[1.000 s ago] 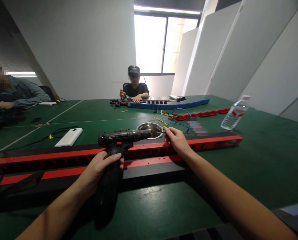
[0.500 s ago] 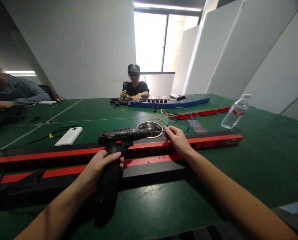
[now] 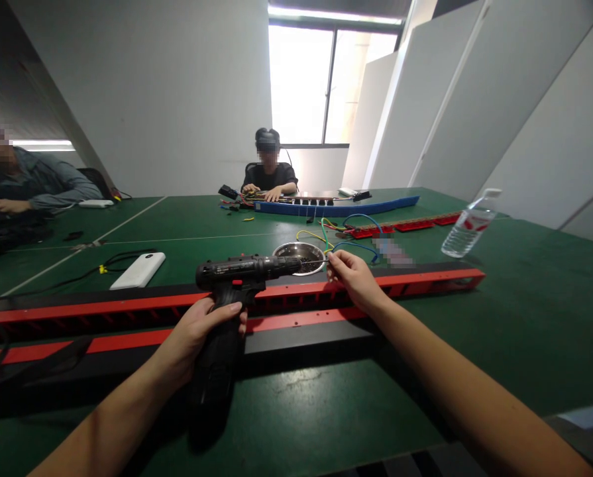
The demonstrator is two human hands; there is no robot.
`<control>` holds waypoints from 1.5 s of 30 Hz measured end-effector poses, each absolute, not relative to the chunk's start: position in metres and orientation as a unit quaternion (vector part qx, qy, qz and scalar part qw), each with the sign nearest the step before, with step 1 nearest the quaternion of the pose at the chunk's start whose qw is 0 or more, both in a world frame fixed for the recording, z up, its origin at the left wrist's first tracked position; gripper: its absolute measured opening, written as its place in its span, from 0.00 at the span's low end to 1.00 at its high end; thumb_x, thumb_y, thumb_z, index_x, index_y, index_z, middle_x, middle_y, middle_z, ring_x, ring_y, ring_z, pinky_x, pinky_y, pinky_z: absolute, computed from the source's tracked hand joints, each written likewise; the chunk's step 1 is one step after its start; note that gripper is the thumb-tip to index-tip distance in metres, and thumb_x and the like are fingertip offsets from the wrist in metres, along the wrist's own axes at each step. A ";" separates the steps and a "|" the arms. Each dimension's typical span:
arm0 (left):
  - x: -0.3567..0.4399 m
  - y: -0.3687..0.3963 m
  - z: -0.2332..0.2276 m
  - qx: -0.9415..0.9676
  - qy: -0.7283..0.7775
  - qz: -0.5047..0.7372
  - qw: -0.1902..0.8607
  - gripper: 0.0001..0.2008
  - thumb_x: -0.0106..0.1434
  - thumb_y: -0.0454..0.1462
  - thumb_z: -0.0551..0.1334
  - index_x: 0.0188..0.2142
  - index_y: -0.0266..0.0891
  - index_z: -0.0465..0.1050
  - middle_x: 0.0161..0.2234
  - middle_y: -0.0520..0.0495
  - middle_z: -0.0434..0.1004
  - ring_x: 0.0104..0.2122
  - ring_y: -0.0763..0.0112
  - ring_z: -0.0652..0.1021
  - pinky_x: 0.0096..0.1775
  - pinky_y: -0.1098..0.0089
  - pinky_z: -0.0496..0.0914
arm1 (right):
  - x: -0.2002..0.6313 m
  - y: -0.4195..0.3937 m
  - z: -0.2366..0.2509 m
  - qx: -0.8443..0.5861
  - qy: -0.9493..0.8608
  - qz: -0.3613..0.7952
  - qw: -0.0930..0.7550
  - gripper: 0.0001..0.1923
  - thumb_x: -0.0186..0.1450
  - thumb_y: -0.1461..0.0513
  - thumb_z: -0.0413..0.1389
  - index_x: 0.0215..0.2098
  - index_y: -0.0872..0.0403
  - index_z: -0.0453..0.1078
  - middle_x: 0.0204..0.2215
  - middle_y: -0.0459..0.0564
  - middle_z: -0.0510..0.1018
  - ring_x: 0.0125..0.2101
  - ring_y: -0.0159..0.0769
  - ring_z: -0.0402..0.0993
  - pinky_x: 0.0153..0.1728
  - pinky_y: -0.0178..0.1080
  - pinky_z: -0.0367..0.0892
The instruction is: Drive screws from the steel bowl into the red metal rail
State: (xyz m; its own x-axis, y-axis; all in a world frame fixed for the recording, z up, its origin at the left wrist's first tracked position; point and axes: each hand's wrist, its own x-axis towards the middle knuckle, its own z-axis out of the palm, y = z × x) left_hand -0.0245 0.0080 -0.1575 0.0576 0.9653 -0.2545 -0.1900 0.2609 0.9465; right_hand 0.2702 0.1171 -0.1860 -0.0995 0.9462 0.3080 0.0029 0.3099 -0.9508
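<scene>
Here left hand [image 3: 197, 331] grips the drill [image 3: 231, 291]; right hand [image 3: 353, 278] pinches its bit tip [image 3: 321, 262].

No legible txt; water bottle [image 3: 467, 228] label and drill [image 3: 241, 273] markings too blurry.

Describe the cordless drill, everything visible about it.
The cordless drill is black, seemingly plastic, with small red marks on its body. It is held level, its barrel pointing right, the grip hanging down. The left hand wraps the grip; the right hand pinches something small at the bit's tip. It hovers over the red and black rail, the tip near the steel bowl.
</scene>
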 end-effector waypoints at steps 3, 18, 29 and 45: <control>-0.025 0.008 -0.158 0.387 0.494 0.470 0.621 0.11 0.56 0.39 0.74 0.34 0.34 0.79 0.30 0.45 0.80 0.28 0.68 0.80 0.30 0.73 0.74 | 0.270 0.118 -0.187 -0.386 -0.600 0.434 0.551 0.24 0.62 0.42 0.62 0.27 0.52 0.67 0.22 0.43 0.71 0.23 0.30 0.64 0.27 0.35 0.63; -0.027 0.007 -0.158 0.394 0.500 0.455 0.622 0.12 0.57 0.41 0.73 0.34 0.34 0.79 0.30 0.45 0.80 0.29 0.69 0.80 0.30 0.74 0.74 | 0.269 0.118 -0.188 -0.398 -0.593 0.445 0.540 0.23 0.63 0.43 0.60 0.28 0.52 0.68 0.21 0.44 0.72 0.21 0.29 0.64 0.23 0.34 0.60; -0.029 0.011 -0.162 0.406 0.501 0.447 0.620 0.12 0.59 0.42 0.72 0.35 0.34 0.78 0.30 0.46 0.80 0.28 0.70 0.80 0.29 0.74 0.74 | 0.268 0.115 -0.184 -0.396 -0.595 0.463 0.524 0.23 0.62 0.43 0.62 0.26 0.53 0.67 0.21 0.43 0.71 0.21 0.28 0.63 0.22 0.33 0.62; -0.029 0.011 -0.162 0.405 0.495 0.451 0.623 0.12 0.59 0.41 0.72 0.35 0.34 0.78 0.30 0.46 0.80 0.27 0.70 0.80 0.30 0.73 0.74 | 0.270 0.118 -0.188 -0.384 -0.600 0.473 0.518 0.23 0.63 0.43 0.62 0.27 0.53 0.66 0.21 0.42 0.70 0.21 0.28 0.64 0.24 0.34 0.60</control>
State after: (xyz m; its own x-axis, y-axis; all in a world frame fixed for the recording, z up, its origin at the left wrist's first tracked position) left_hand -0.0291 0.0109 -0.1623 0.1024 0.9625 -0.2513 -0.1613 0.2654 0.9506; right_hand 0.2700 0.1179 -0.1881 -0.1673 0.9515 0.2580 -0.0295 0.2568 -0.9660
